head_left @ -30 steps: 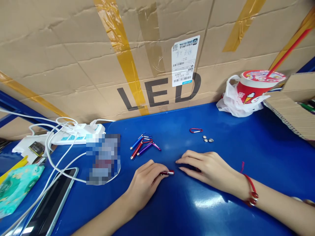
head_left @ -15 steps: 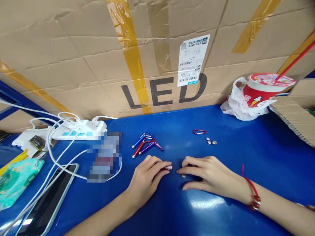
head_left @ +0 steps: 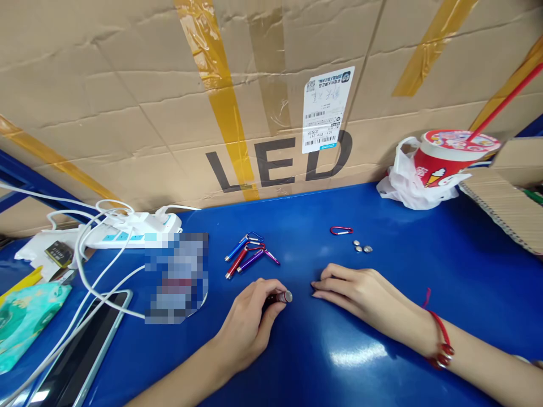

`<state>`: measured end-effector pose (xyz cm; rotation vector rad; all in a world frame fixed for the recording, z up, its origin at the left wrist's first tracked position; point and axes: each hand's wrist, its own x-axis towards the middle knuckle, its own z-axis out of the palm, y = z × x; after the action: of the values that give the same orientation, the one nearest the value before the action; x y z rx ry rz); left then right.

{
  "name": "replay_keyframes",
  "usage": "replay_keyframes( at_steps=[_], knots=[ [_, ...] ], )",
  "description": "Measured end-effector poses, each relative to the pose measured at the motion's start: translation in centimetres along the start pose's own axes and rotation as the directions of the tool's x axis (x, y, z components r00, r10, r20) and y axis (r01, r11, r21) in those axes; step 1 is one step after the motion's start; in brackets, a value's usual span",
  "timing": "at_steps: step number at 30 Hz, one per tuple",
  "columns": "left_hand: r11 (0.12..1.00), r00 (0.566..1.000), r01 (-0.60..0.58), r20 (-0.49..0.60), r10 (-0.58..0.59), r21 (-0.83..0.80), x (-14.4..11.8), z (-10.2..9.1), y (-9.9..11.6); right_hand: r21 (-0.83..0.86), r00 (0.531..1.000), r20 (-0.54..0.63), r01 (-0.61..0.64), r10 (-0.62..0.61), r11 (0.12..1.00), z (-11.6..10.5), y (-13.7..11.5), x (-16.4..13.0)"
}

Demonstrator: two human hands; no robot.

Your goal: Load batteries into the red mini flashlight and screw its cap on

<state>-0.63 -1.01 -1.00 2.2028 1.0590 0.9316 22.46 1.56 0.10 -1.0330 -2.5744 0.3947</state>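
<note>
Since half a second back: red cap gone from the small flashlight [head_left: 278, 297], silver end now bare; right hand [head_left: 354, 291] flattened, its fingers spread on the blue desk [head_left: 424, 249], holding nothing visible. Head view: left hand [head_left: 250, 319] curled, fingers closed round the flashlight barrel just left of right fingertips. Likely mid-disassembly; next calls for steady grip. Button cells [head_left: 362, 247] and red carabiner [head_left: 341, 230] well beyond.

Left hand [head_left: 250, 322] and right hand [head_left: 360, 294] down on the surface [head_left: 424, 271], small flashlight [head_left: 280, 297] in the left, pointing at the right. Behind the left hand, a cluster of flashlights [head_left: 248, 257]. Behind the right, carabiner [head_left: 341, 230] beside button cells [head_left: 362, 247]. Cardboard box [head_left: 254, 96] along the back. Cup [head_left: 445, 155] far right, power strip [head_left: 131, 232] far left.
</note>
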Motion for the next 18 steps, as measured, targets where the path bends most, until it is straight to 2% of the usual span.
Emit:
replay_keyframes(
  at_steps=[10,18],
  knots=[
    [0.998,0.998,0.057,0.039,-0.056,-0.022,-0.35,0.01,-0.11,0.084,0.998,-0.007,-0.062,0.063,0.995,-0.05,0.11,0.28],
    [0.997,0.995,0.08,0.059,-0.08,0.002,-0.63,-0.04,-0.38,0.09,0.999,-0.01,-0.041,0.042,0.995,-0.35,-0.11,0.33]
  ],
)
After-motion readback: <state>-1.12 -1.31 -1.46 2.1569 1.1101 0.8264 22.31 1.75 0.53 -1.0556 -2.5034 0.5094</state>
